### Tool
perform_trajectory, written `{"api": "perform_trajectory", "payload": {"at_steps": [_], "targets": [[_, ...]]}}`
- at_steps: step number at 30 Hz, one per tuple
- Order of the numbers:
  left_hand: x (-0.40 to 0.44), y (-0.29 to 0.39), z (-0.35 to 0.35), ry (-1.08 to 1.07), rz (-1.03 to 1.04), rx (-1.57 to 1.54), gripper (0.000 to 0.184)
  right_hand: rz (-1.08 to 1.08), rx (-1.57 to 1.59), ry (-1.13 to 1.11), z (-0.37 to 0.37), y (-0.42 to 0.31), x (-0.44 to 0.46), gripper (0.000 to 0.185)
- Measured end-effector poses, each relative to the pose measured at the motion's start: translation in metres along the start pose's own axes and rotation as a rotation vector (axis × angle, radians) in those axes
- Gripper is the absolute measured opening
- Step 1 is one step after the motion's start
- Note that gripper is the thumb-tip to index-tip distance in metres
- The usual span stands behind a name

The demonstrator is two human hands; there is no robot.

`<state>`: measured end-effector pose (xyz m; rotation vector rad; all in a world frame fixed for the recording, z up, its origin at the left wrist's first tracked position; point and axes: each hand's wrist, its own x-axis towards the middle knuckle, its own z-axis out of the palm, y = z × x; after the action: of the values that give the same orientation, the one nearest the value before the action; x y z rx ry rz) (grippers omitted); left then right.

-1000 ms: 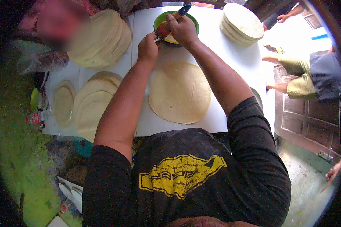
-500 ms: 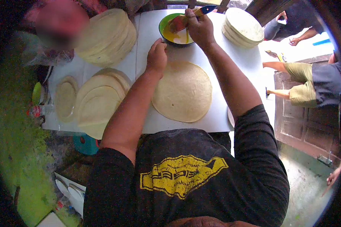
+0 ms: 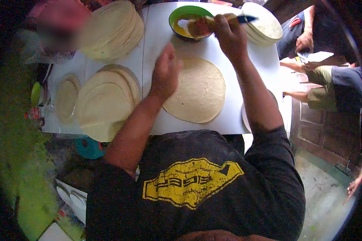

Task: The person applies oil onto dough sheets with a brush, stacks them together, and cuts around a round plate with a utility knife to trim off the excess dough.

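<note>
My right hand [image 3: 231,37] is closed round the handle of a brush [image 3: 247,19] with a dark blue tip. Its reddish-brown bristle end is over the right side of a green bowl [image 3: 191,9] holding yellow liquid. My left hand [image 3: 167,74] is blurred but looks open and holds nothing; it is apart from the bowl, over the left edge of a round flat dough sheet [image 3: 199,92]. That sheet lies flat on the white table [image 3: 153,24], with a small dark spot near its lower left.
Tall stacks of flat rounds [image 3: 112,34] stand at the back left, a lower stack [image 3: 102,108] in front of them. Another pile of pale discs [image 3: 263,24] is at the back right. Other people [image 3: 330,80] are at the right, beyond the table.
My left hand has left the bowl's rim and come back toward me. My right hand has moved right with the brush, whose handle now points further right.
</note>
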<state>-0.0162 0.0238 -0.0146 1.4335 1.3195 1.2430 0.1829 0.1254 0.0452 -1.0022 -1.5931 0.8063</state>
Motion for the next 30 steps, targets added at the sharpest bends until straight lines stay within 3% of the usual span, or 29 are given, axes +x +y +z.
{"api": "perform_trajectory", "payload": {"at_steps": [2, 4, 5, 8, 10, 11, 13, 15, 16, 17, 19, 21, 23, 25, 27, 29, 30], "targets": [[-0.055, -0.003, -0.012, -0.272, 0.241, 0.374, 0.059, 0.009, -0.247, -0.068, -0.002, -0.012, -0.039, 0.03], [-0.094, 0.001, -0.024, -0.509, 0.242, 0.595, 0.057, -0.115, -0.479, -0.209, 0.011, 0.001, -0.077, 0.022], [-0.105, -0.002, -0.029, -0.513, 0.242, 0.593, 0.057, -0.242, -0.578, -0.312, 0.021, 0.004, -0.091, 0.019], [-0.121, -0.002, -0.039, -0.554, 0.22, 0.71, 0.051, -0.288, -0.511, -0.72, 0.055, -0.008, -0.137, 0.019], [-0.123, 0.033, -0.048, -0.618, -0.238, 0.631, 0.044, -0.298, -0.419, -0.916, 0.05, -0.042, -0.144, 0.016], [-0.133, 0.027, -0.054, -0.614, -0.234, 0.631, 0.044, -0.302, -0.422, -0.915, 0.041, -0.03, -0.14, 0.016], [-0.16, 0.007, -0.071, -0.565, 0.06, 0.623, 0.043, 0.185, -0.213, -0.684, 0.019, 0.01, -0.122, 0.014], [-0.166, 0.047, -0.085, -0.594, 0.049, 0.623, 0.045, 0.235, -0.366, -0.353, 0.002, -0.014, -0.104, 0.01], [-0.169, 0.067, -0.095, -0.62, 0.033, 0.63, 0.046, -0.065, -0.598, -0.537, -0.004, -0.01, -0.133, 0.01], [-0.174, 0.076, -0.109, -0.619, 0.032, 0.63, 0.046, -0.123, -0.553, -0.745, -0.012, -0.031, -0.152, 0.011], [-0.183, 0.086, -0.142, -0.406, 0.171, 0.885, 0.05, -0.151, -0.39, -0.883, -0.025, -0.057, -0.177, 0.012], [-0.172, 0.087, -0.17, -0.305, 0.142, 1.023, 0.052, -0.092, -0.247, -0.793, -0.037, -0.051, -0.169, 0.013], [-0.152, 0.082, -0.196, -0.213, 0.148, 1.166, 0.06, 0.281, -0.364, -0.484, -0.036, -0.033, -0.151, 0.008], [-0.137, 0.071, -0.217, -0.171, 0.147, 1.193, 0.064, 0.337, 0.015, -0.337, -0.025, -0.014, -0.131, 0.006], [-0.13, 0.057, -0.233, -0.175, 0.131, 1.206, 0.073, 0.191, 0.032, -0.34, 0.008, -0.024, -0.117, 0.008], [-0.123, 0.04, -0.24, -0.165, 0.08, 1.188, 0.076, 0.194, 0.035, -0.374, 0.041, -0.032, -0.108, 0.012], [-0.117, 0.036, -0.241, -0.182, 0.045, 1.158, 0.079, -0.011, -0.137, -0.423, 0.062, -0.03, -0.103, 0.016]]}}
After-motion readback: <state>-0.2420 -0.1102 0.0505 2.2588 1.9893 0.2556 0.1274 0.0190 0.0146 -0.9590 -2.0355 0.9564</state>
